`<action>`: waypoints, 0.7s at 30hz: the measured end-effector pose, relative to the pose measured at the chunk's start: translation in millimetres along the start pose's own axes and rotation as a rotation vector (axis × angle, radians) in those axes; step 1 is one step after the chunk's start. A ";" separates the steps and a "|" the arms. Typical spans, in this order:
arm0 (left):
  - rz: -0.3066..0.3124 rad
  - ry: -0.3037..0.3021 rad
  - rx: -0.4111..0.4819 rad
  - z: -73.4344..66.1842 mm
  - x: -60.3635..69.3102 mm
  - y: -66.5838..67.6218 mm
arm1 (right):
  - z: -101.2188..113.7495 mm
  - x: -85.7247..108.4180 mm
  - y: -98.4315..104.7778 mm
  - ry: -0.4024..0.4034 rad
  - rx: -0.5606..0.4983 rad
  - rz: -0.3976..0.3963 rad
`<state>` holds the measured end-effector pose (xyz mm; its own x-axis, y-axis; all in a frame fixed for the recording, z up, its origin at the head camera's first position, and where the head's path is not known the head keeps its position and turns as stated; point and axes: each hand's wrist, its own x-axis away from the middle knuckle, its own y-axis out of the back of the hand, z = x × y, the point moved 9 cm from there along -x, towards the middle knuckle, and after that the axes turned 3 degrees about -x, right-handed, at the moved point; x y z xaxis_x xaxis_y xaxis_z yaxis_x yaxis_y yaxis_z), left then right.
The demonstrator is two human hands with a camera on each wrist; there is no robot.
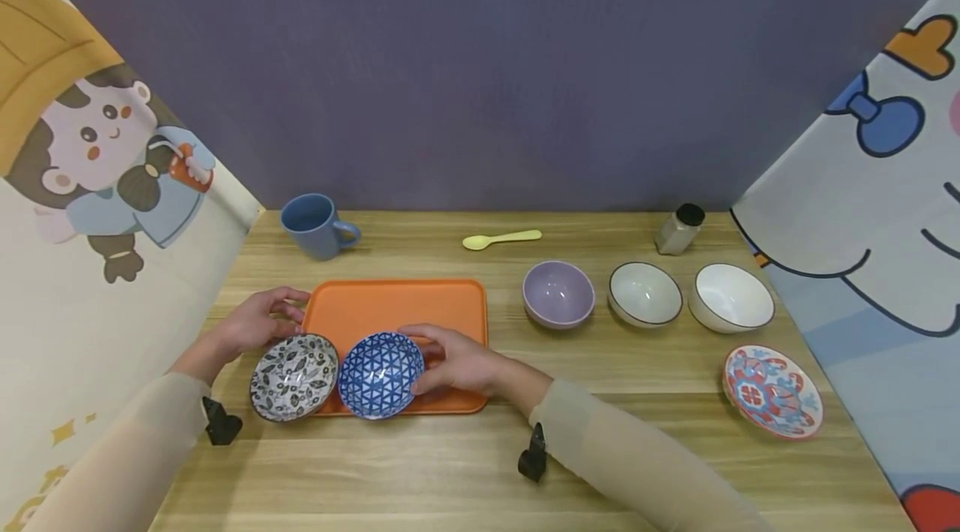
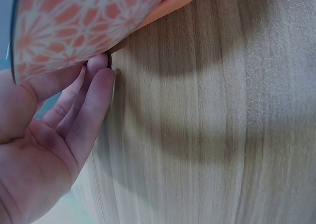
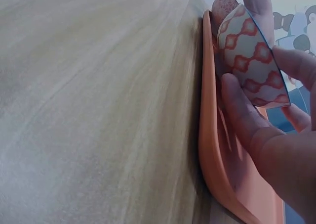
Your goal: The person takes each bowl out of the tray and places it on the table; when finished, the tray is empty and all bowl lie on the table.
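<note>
A black-and-white floral bowl (image 1: 294,378) sits tilted over the left edge of the orange tray (image 1: 397,294). My left hand (image 1: 258,320) is at its upper-left side, fingers loosely bent; in the left wrist view the hand (image 2: 54,130) lies close beside the bowl's red-patterned outside (image 2: 84,26), and any firm contact is unclear. On the tray's front part, a blue triangle-patterned bowl (image 1: 381,375) stands right beside the floral one. My right hand (image 1: 457,361) holds its right side, and in the right wrist view the thumb (image 3: 242,105) presses the outer wall (image 3: 252,56).
Behind the tray stands a blue mug (image 1: 317,225); a yellow spoon (image 1: 502,239) lies to its right. Rightward are a purple bowl (image 1: 558,294), a pale grey bowl (image 1: 645,294), a white bowl (image 1: 731,298), a red-blue patterned bowl (image 1: 772,392) and a black-capped jar (image 1: 679,230).
</note>
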<state>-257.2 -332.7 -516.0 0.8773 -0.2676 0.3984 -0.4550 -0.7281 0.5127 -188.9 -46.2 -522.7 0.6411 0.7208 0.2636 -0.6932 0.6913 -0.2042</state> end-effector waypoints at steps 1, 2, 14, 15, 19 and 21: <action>0.000 0.001 0.000 0.3 -0.1 -0.1 | -1.1 0.2 -0.1 -0.003 -0.018 0.001; -0.001 0.003 0.002 0.6 -0.2 -0.2 | -2.1 0.4 -0.2 -0.008 -0.038 0.003; -0.010 -0.015 -0.009 3.1 -2.5 0.9 | -7.0 3.8 2.2 -0.024 -0.134 -0.025; -0.008 -0.013 -0.009 3.5 -2.9 1.0 | -7.1 4.2 2.4 -0.022 -0.136 -0.027; -0.003 -0.007 -0.004 3.5 -3.7 0.7 | -7.7 6.3 3.4 -0.018 -0.139 -0.029; -0.002 -0.006 0.001 3.1 -3.2 0.6 | -8.5 7.2 4.3 -0.018 -0.139 -0.029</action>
<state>-259.8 -334.3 -519.3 0.8791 -0.2698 0.3930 -0.4531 -0.7290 0.5131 -184.5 -37.6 -529.8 0.6533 0.7000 0.2883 -0.6212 0.7134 -0.3243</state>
